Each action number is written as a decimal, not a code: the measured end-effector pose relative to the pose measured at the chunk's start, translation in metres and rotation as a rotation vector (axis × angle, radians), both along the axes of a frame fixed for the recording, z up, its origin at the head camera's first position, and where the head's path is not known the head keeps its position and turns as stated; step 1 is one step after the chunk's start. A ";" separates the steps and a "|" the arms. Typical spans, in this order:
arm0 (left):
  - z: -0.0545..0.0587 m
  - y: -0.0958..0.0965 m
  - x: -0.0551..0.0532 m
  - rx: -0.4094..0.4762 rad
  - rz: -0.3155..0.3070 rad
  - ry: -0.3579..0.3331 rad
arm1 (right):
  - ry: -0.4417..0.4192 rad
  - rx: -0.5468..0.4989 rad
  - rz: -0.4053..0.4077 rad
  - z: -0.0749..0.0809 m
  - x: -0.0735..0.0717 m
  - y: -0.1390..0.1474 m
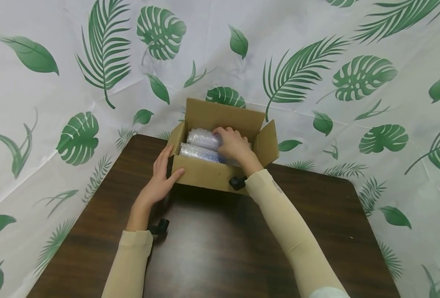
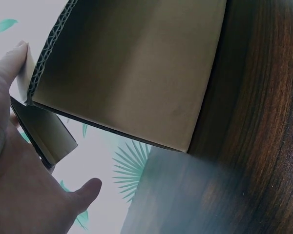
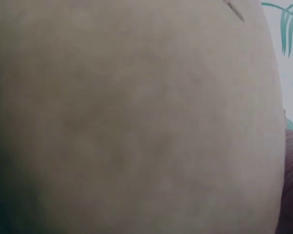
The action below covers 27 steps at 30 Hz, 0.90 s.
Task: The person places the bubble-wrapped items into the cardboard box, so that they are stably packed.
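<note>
An open cardboard box (image 1: 205, 173) stands on the table's far side, holding bubble-wrapped bundles. Two show clearly: a rear bundle (image 1: 202, 138) and a front bundle (image 1: 197, 152) with a bluish end. My left hand (image 1: 159, 178) spans the box's front left corner, thumb against the front wall and fairly straight fingers along the left side. The left wrist view shows this hand (image 2: 29, 185) at the box's corrugated edge. My right hand (image 1: 235, 145) reaches inside and touches the rear bundle; its fingertips are largely hidden. Mostly beige sleeve (image 3: 146, 117) fills the right wrist view.
The box's back flap (image 1: 223, 114) stands up and its right flap (image 1: 267, 145) leans outward. Behind the dark wooden table (image 1: 205, 248) hangs a white leaf-patterned cloth (image 1: 212, 37). A black wrist mount (image 1: 238, 182) sits close to the box front.
</note>
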<state>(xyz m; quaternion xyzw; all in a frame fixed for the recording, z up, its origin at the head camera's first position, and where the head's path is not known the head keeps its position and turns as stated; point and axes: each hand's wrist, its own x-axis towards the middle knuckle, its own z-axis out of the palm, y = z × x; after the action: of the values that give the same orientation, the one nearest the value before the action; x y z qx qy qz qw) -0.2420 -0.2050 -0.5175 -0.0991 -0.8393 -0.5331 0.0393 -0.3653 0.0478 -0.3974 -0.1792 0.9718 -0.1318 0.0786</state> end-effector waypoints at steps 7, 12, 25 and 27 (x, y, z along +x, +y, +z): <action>0.005 -0.006 -0.002 -0.036 0.016 0.000 | 0.033 -0.032 -0.013 0.003 0.005 0.002; 0.009 -0.014 -0.007 -0.103 0.047 0.011 | 0.046 -0.127 -0.005 0.008 0.013 0.010; 0.051 -0.043 -0.003 -0.414 0.067 0.013 | 0.263 -0.365 0.095 0.023 0.066 0.046; 0.065 -0.042 -0.003 -0.445 0.066 0.018 | 0.317 -0.383 0.076 0.024 0.075 0.058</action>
<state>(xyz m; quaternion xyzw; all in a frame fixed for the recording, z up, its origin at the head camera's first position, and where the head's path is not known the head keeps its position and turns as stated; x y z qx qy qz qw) -0.2449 -0.2471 -0.4521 -0.0824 -0.9387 -0.3320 0.0416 -0.2899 0.1061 -0.3732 -0.2456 0.9219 -0.2806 -0.1055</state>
